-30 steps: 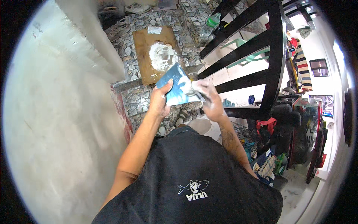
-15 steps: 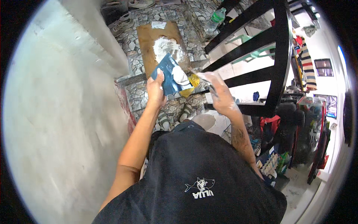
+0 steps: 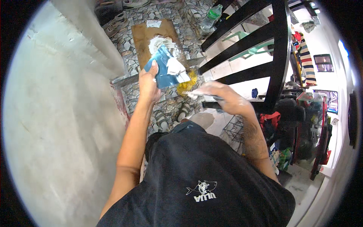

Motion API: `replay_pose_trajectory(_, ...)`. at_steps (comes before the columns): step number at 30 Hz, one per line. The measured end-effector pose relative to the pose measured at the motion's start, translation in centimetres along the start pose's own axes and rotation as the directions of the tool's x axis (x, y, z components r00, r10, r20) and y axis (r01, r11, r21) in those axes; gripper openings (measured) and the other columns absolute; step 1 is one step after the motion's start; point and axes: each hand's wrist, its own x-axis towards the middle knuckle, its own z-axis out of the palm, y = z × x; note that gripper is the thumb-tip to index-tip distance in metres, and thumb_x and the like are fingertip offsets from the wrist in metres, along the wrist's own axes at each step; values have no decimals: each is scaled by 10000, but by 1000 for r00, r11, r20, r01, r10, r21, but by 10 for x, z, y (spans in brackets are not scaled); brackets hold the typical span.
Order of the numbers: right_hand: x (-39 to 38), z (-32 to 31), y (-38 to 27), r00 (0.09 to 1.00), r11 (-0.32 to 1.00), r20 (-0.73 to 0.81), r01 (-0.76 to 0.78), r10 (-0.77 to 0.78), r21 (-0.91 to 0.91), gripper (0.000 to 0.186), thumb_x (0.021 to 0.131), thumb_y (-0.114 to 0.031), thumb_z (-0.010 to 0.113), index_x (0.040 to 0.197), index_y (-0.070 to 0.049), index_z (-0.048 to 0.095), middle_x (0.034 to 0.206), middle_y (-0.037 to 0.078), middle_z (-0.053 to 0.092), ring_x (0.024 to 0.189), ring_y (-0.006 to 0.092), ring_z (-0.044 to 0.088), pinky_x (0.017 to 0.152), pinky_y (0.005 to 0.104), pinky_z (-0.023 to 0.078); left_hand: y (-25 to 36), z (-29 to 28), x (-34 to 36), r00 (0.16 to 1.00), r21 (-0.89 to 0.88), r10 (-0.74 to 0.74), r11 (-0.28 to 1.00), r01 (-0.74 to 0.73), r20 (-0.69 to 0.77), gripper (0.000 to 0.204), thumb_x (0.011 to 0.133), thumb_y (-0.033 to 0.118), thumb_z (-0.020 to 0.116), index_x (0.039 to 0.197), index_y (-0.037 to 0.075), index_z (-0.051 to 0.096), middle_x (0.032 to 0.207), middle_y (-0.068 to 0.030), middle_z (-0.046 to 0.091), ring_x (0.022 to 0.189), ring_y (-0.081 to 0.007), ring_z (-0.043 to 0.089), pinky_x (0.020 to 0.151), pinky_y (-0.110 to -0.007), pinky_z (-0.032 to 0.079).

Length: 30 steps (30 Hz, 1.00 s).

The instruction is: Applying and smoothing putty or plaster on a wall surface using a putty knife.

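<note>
My left hand (image 3: 148,85) grips the near-left edge of a flat blue plate (image 3: 162,72), thumb on top. A lump of white putty (image 3: 175,67) sits toward the plate's right side. To the right, my right hand (image 3: 228,99) is closed around a thin putty knife (image 3: 202,92), partly hidden by the fingers and blurred. White paste clings to its end, which is apart from the plate. Just beyond the plate a brown board (image 3: 140,36) lies on the stone-patterned steps, with more white putty (image 3: 158,42) spread on it.
A pale plastered wall (image 3: 64,132) rises on my left. On the right stands a black slatted railing (image 3: 280,56). Crumpled yellow plastic (image 3: 191,79) lies below the plate's right edge. A green-tinted bottle (image 3: 214,13) stands farther off, and shoes (image 3: 115,24) sit at the far left.
My right hand has swung down and nearer, carrying the putty knife away from the plate's right edge. The plate in my left hand sits slightly farther left and up in view.
</note>
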Motion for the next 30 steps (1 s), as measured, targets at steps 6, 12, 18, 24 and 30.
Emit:
replay_pose_trajectory(6, -7, 36, 8, 793, 771, -587, 269, 162, 577, 596, 658, 117, 405, 1230, -25, 318, 1197, 159, 382, 1086, 243, 424, 944, 321, 300, -6, 23, -24, 980, -134, -156, 976, 172, 123, 274, 828, 137, 494, 1043, -32, 475, 944, -105, 567, 812, -212, 575, 741, -327, 474)
replay_pose_trajectory(12, 6, 78, 39, 892, 985, -419, -136, 167, 103, 640, 593, 174, 354, 1184, -66, 409, 1097, 123, 411, 1078, 271, 408, 921, 347, 319, -15, 8, -24, 981, -171, -186, 967, 191, 45, 229, 813, 69, 479, 1014, -39, 496, 927, -106, 568, 810, -204, 569, 739, -320, 473)
replay_pose_trajectory(18, 7, 67, 86, 871, 975, -468, -52, 149, 214, 519, 673, 89, 418, 1166, -72, 427, 1124, 127, 465, 1055, 249, 437, 906, 312, 328, -25, -13, -7, 957, 73, -291, 954, 290, -2, 222, 831, 97, 456, 996, -47, 487, 892, -103, 569, 761, -202, 578, 682, -324, 494)
replay_pose_trajectory(24, 69, 78, 96, 990, 991, -127, -44, 60, 126, 457, 648, -14, 493, 1104, -46, 468, 1018, 182, 522, 971, 261, 488, 855, 316, 353, -70, -35, 44, 859, 387, -494, 772, 504, -133, 323, 876, 274, 407, 946, -33, 477, 840, -121, 555, 653, -226, 587, 489, -445, 522)
replay_pose_trajectory(30, 96, 119, 113, 995, 913, 21, -96, 96, 397, 424, 636, 9, 524, 1055, -56, 519, 972, 148, 572, 878, 225, 535, 790, 291, 394, -91, -78, 92, 741, 539, -600, 533, 652, -303, 201, 858, 164, 330, 877, 16, 465, 785, -106, 553, 654, -241, 587, 472, -490, 522)
